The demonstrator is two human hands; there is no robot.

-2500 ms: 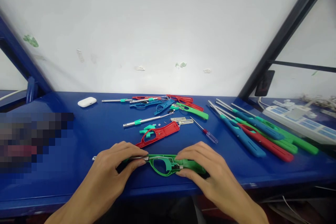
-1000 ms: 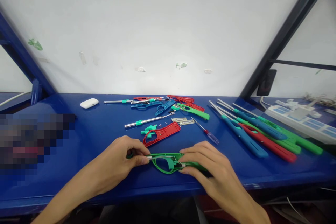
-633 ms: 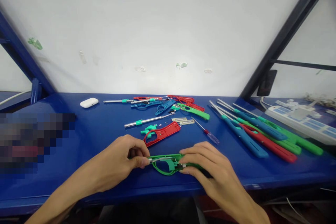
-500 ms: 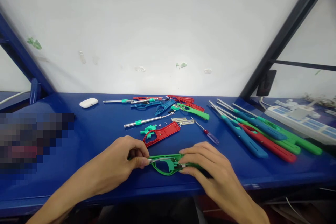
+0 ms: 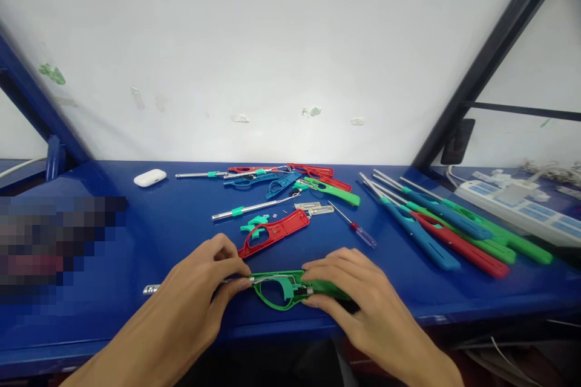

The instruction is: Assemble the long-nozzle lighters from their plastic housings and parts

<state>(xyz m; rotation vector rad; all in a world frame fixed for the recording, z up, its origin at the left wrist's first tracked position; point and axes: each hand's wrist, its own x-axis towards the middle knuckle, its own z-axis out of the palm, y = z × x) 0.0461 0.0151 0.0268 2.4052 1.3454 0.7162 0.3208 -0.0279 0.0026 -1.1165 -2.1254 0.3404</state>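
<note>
Open green plastic lighter shell (image 5: 323,288) near blue table's (image 5: 109,314) front edge, long axis left-right; thin silver metal tube (image 5: 151,289) points left. Left hand (image 5: 202,283) pinches tube, right hand (image 5: 356,290) grips handle end. Tube tip, hidden earlier, now shows. Red plastic half-shell (image 5: 285,227) just beyond; left hand blocks mid-tube.

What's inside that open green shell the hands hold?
Inside the green shell are a teal piece, a small black part and a thin pale wire. The right hand covers much of the rest; anything beneath is hidden.

Handle (image 5: 325,288) before, screwdriver (image 5: 363,234) behind, lighters (image 5: 458,245) right
</note>
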